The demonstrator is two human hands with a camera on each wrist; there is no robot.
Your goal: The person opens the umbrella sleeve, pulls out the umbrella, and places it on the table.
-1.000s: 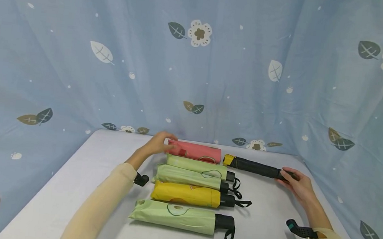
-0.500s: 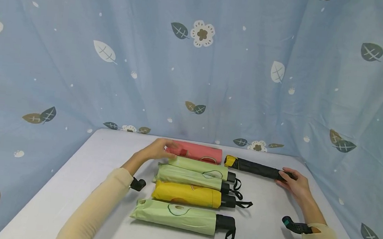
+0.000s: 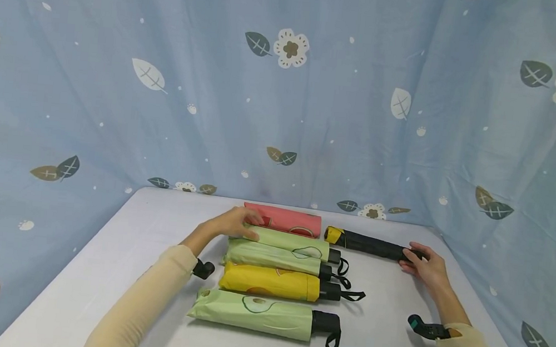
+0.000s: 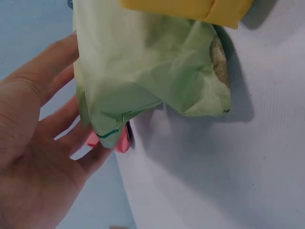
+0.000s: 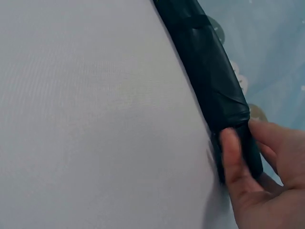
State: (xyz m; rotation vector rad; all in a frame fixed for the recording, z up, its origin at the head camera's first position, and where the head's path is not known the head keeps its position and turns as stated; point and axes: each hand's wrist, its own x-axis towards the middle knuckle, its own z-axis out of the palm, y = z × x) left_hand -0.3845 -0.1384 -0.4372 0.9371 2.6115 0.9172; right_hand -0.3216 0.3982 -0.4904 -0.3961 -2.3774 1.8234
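Note:
Folded umbrellas lie in a column on the white table. My left hand [image 3: 235, 222] grips the left end of the far green umbrella [image 3: 291, 240], its thumb over the near side and its fingers by the red umbrella [image 3: 298, 222] behind. In the left wrist view the fingers of my left hand [image 4: 35, 133] pass partly behind the nearer green umbrella [image 4: 157, 62], so the exact contact is hidden. At the right, my right hand [image 3: 430, 266] holds a slim black umbrella [image 3: 372, 244] with a yellow tip by its right end. The right wrist view shows thumb and fingers pinching that end.
A second green umbrella [image 3: 270, 255], a yellow umbrella [image 3: 267, 281] and a front green umbrella [image 3: 254, 316] lie nearer, black handles and loops to the right. A blue patterned curtain [image 3: 284, 112] rises behind the white table [image 3: 382, 340].
My left hand has moved from the red umbrella's left end slightly nearer, onto the far green umbrella. My right hand stays on the black umbrella, its wrist shifted slightly left.

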